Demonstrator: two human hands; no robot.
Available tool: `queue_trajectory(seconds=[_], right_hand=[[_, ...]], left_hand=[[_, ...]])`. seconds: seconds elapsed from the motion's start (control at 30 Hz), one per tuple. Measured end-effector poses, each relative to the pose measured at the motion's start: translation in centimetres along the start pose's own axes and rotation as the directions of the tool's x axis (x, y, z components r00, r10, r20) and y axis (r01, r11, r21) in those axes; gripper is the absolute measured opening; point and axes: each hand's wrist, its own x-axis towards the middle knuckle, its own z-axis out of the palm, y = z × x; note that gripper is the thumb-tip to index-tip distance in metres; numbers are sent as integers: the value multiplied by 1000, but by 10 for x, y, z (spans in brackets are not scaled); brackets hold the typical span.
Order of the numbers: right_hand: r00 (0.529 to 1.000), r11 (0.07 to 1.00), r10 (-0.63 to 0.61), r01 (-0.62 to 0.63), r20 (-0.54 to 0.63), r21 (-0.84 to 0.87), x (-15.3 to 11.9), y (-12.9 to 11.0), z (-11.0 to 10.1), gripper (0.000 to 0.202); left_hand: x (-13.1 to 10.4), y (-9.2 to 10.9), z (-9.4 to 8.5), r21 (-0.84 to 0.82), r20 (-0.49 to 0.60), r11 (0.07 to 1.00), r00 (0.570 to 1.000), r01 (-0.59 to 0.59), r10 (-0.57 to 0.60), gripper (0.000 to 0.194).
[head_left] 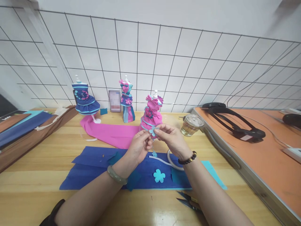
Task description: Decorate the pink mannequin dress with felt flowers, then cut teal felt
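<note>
Between both hands I hold a small light-blue flower cutout [153,131], raised above the table. My left hand [141,142] pinches its left side with thumb and finger. My right hand [170,139] grips its right edge, fingers bent. Just behind them stands a small dress form in a pink ruffled dress [154,114], its lower part partly hidden by my hands. Below lies dark-blue fabric [94,168] with a turquoise flower cutout [159,175] on it. A roll of white tape [169,163] rests partly behind my right wrist. Scissors [188,201] lie nearer me, partly covered by my right forearm.
Two more dressed forms, one in a blue dress [86,99] and one in a multicoloured dress [127,100], stand at the back. Pink fabric [113,133] stretches across the table. A lidded cup [192,125] stands right, near an orange surface [265,150] carrying a black frame [235,122].
</note>
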Motion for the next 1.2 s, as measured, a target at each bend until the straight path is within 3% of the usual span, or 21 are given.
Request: queue_trajectory(seconds=[0.13, 0.33, 1.0, 1.2], right_hand=[[992, 992, -99, 92, -82, -89, 0, 4, 10, 19], [987, 986, -123, 109, -109, -124, 1, 5, 13, 20], [987, 993, -95, 85, -127, -80, 1, 5, 11, 18], [986, 995, -92, 87, -141, -44, 2, 8, 10, 16]], left_hand=[[0, 0, 1, 2, -6, 1000, 1000, -8, 8, 22], [0, 0, 0, 10, -8, 1000, 1000, -6, 6, 23], [-2, 1, 1, -89, 23, 995, 999, 36, -35, 17], [-4, 4, 3, -137, 32, 988, 997, 74, -70, 27]])
